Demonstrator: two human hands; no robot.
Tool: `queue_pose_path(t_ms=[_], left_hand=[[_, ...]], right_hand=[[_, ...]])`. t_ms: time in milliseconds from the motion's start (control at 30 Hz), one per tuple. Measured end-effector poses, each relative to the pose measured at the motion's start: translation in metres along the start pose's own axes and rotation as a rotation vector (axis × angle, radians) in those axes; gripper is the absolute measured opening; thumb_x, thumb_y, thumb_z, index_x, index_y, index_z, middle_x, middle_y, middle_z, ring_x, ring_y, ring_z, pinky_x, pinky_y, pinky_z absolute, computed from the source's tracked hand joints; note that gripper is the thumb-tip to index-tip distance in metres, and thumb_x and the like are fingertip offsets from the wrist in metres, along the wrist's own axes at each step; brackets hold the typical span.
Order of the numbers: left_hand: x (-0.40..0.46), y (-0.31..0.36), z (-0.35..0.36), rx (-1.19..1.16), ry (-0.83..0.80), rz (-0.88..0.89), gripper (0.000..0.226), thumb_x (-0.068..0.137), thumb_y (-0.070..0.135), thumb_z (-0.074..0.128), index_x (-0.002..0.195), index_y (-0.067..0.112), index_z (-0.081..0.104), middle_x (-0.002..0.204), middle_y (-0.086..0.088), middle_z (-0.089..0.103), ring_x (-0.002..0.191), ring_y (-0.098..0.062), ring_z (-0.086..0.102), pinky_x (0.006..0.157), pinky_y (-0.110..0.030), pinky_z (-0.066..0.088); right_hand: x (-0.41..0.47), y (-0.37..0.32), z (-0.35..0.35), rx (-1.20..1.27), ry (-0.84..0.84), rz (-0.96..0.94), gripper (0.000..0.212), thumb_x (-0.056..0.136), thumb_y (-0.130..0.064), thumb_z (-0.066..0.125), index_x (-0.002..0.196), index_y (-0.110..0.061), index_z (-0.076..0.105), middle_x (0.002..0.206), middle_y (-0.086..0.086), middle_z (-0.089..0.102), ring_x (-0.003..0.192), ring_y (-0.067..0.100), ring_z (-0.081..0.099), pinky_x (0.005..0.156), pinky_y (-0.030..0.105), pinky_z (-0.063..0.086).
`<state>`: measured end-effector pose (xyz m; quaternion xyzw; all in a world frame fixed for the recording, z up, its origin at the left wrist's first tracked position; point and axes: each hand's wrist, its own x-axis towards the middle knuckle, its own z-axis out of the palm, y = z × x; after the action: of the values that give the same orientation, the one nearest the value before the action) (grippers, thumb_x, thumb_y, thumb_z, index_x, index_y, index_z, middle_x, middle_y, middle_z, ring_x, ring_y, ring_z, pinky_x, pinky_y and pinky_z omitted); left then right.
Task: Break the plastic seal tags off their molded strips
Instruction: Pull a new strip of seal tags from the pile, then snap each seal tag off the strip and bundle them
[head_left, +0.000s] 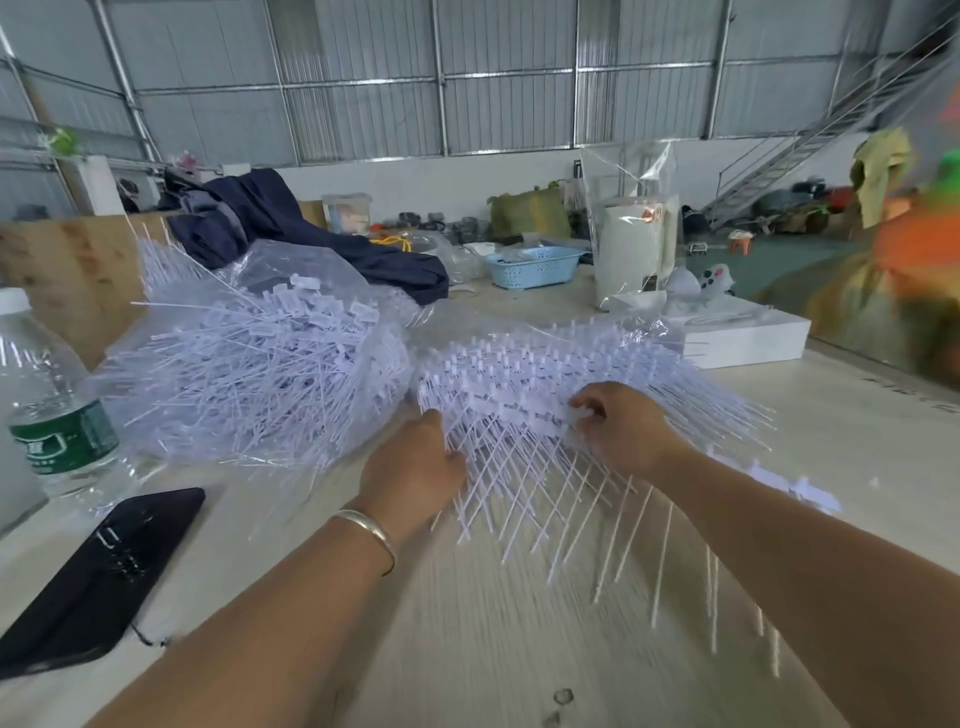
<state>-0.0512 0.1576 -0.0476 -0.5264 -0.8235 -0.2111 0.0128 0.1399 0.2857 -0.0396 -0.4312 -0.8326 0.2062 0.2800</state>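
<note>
left hand (415, 467) touching molded strips (519, 405), right hand (618, 426) pinching them

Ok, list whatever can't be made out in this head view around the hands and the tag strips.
- Left hand: fingertips buried under the stack of molded strips; grip unclear.
- Right hand: fingers curl on the stack; whether a tag has snapped off is too small to tell.
- Water bottle: label print too blurred to read.
- Phone: lower end cut by the left edge.
- Bag of loose tags: count hidden in the heap.
</note>
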Motion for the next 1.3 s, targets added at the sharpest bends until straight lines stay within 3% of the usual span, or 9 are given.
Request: queue_pose_path(t_ms=[200,300,400,500,667,800,867,1000,1300], left_hand=[[-0.012,-0.002,-0.022,-0.214,-0.017,-0.041,0.006,0.086,0.028,0.059,0.091,0.029,0.064,0.083,0.004,0.072,0.074,-0.015,0.066,0.073,-0.028,0.052],[-0.018,-0.004,-0.024,-0.317,-0.030,-0.060,0.015,0.084,0.033,0.057,0.069,0.030,0.055,0.063,0.001,0.069,0.063,-0.016,0.067,0.067,-0.029,0.053],[-0.018,-0.006,-0.015,-0.305,0.149,-0.103,0.021,0.092,0.048,0.051,0.099,0.029,0.056,0.079,0.010,0.063,0.075,-0.008,0.061,0.066,-0.028,0.044],[-0.016,-0.004,-0.008,-0.581,0.256,-0.072,0.026,0.096,0.053,0.041,0.095,0.031,0.056,0.093,0.008,0.062,0.087,-0.013,0.061,0.069,-0.029,0.042],[-0.023,0.002,0.001,-0.982,0.112,-0.047,0.028,0.071,0.073,0.055,0.097,0.062,0.057,0.105,0.020,0.068,0.103,-0.001,0.061,0.091,-0.034,0.046],[-0.026,0.001,-0.001,-1.041,0.115,0.019,0.030,0.085,0.036,0.070,0.114,0.038,0.065,0.094,0.004,0.074,0.087,-0.007,0.068,0.078,-0.023,0.051],[-0.029,0.001,-0.008,-1.127,0.137,0.043,0.015,0.089,0.016,0.066,0.100,0.025,0.073,0.076,-0.001,0.074,0.064,-0.008,0.066,0.061,-0.016,0.049],[-0.040,0.001,-0.013,-1.231,0.054,-0.016,0.016,0.090,0.008,0.063,0.093,0.019,0.074,0.075,-0.005,0.073,0.064,-0.010,0.064,0.061,-0.017,0.049],[-0.022,0.024,-0.031,-1.187,-0.181,-0.033,0.013,0.092,0.005,0.059,0.094,0.013,0.069,0.071,-0.004,0.071,0.057,-0.009,0.060,0.062,-0.023,0.043]], right_hand=[[0.014,-0.014,-0.012,-0.055,0.114,-0.140,0.040,0.092,0.008,0.044,0.116,-0.017,0.064,0.119,0.007,0.059,0.111,0.023,0.056,0.099,0.040,0.042],[0.015,-0.011,-0.012,-0.081,0.096,-0.170,0.039,0.094,0.007,0.042,0.118,-0.015,0.064,0.119,0.008,0.057,0.115,0.025,0.052,0.104,0.046,0.036],[0.010,-0.011,-0.014,0.097,0.163,-0.195,0.037,0.095,0.007,0.041,0.112,-0.010,0.068,0.105,0.010,0.053,0.100,0.025,0.052,0.093,0.037,0.040],[-0.002,-0.017,-0.023,0.307,0.245,-0.234,0.018,0.097,-0.011,0.053,0.101,-0.017,0.069,0.096,0.003,0.052,0.096,0.020,0.051,0.090,0.034,0.038],[-0.023,-0.014,-0.018,0.414,0.139,-0.219,0.007,0.090,-0.028,0.066,0.086,-0.023,0.065,0.094,0.003,0.061,0.082,0.017,0.057,0.075,0.029,0.044],[-0.029,-0.012,-0.017,0.398,0.049,-0.242,0.013,0.088,-0.035,0.066,0.080,-0.024,0.067,0.091,-0.001,0.062,0.079,0.017,0.057,0.076,0.022,0.041],[-0.030,-0.011,-0.017,0.185,0.083,-0.279,0.016,0.090,-0.039,0.062,0.082,-0.027,0.068,0.090,0.000,0.063,0.083,0.015,0.056,0.088,0.035,0.034],[-0.035,-0.013,-0.006,-0.212,0.110,-0.365,0.024,0.096,-0.044,0.049,0.104,-0.029,0.067,0.090,-0.010,0.064,0.095,0.010,0.057,0.098,0.036,0.023],[-0.037,-0.034,0.005,0.372,-0.020,-0.312,0.017,0.095,-0.021,0.058,0.079,-0.019,0.060,0.049,-0.014,0.047,0.049,0.002,0.039,0.053,0.015,0.030]])
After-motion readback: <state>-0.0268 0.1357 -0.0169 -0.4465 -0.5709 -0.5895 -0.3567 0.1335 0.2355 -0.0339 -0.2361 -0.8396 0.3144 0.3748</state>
